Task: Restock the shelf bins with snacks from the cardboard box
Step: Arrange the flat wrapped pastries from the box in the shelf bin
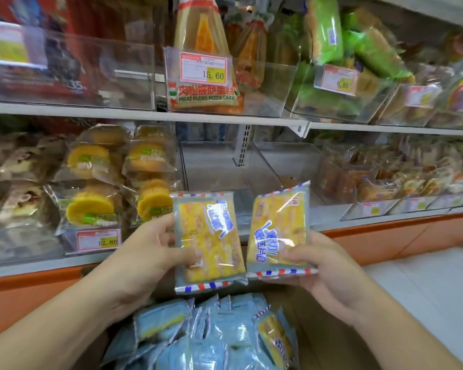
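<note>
My left hand (147, 252) holds one snack packet (207, 239), a yellow cake in a pale blue wrapper with red and blue striped edges. My right hand (324, 268) holds a second packet of the same kind (278, 231), tilted to the right. Both packets are raised in front of the lower shelf. Behind them stand two clear shelf bins (214, 166) with nothing visible inside. Below my hands, the cardboard box (329, 340) is filled with several more blue packets (211, 337).
Bins of round yellow cakes (91, 206) sit left of the bare bins, and bins of brownish pastries (372, 180) sit to the right. The upper shelf carries pizza cake packs (203, 62) and green packets (358, 52). An orange base panel (385, 236) runs under the lower shelf.
</note>
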`<state>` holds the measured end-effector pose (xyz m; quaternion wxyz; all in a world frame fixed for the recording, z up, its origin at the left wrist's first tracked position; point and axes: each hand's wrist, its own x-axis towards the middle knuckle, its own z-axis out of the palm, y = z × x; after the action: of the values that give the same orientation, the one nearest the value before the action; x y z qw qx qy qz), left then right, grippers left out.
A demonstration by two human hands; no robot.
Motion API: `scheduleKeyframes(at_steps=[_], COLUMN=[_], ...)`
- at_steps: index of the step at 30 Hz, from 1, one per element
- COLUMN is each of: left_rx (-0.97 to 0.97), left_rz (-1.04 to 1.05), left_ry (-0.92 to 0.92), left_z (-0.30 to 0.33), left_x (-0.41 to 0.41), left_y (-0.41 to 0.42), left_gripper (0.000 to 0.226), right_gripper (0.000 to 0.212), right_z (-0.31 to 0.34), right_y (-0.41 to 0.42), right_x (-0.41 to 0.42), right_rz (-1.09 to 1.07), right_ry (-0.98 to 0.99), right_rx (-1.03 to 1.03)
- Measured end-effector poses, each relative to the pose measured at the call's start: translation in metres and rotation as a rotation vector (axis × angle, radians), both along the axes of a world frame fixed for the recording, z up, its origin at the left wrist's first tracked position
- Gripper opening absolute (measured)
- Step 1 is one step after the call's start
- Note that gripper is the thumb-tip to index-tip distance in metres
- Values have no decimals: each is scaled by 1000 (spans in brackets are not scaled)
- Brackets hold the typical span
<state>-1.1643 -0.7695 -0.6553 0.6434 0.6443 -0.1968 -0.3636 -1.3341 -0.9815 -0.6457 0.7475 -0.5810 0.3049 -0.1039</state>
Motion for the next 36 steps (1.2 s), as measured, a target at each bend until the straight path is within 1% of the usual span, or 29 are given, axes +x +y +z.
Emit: scheduleKeyframes(at_steps=[4, 5, 7, 10, 15, 19, 22, 24, 27, 29, 32, 34, 36], left_rx=[18, 21, 30, 38, 36, 71, 88, 91, 111, 120, 116, 119, 108], left_rz=[21, 28, 39, 41, 93, 133, 140, 106, 5, -81, -193, -204, -187], left_ry=[-16, -16, -19, -13, -5, -96, -147, -158, -156, -130, -55, 8, 96], left_z=[-5, -6, -6, -6, 0, 8, 12, 14, 14, 10, 3, 2, 3], left_x=[10, 10, 8, 5, 5, 11, 18, 20, 20, 18, 11, 6, 0], left_y=[1, 2, 1, -4, -4, 3, 8, 10, 11, 10, 6, -1, -5], left_gripper=[51, 52, 53, 50, 37, 38, 40, 41, 34, 31, 30, 28, 37], right_gripper=[71, 72, 61, 47, 49, 46, 42, 38, 27, 23, 23, 25, 33], right_z=[-3, -3, -2, -2, 5, 12, 14, 15, 13, 8, 2, 0, -2], right_y=[-12, -13, -12, -8, -12, -17, -21, -22, -16, -8, 1, 6, 9], right_x=[-3, -4, -7, -11, -18, -24, -25, -24, -21, -16, -7, -4, -2], right_rz=[-20, -28, -25, 37, 130, 158, 129, 120, 188, 189, 150, 122, 100], right_ry=[-98, -109, -109, -68, 19, 82, 106, 102, 58, 20, 53, 89, 121], right_rx=[150, 165, 134, -33, -269, -374, -453, -474, -488, -521, -695, -816, -976])
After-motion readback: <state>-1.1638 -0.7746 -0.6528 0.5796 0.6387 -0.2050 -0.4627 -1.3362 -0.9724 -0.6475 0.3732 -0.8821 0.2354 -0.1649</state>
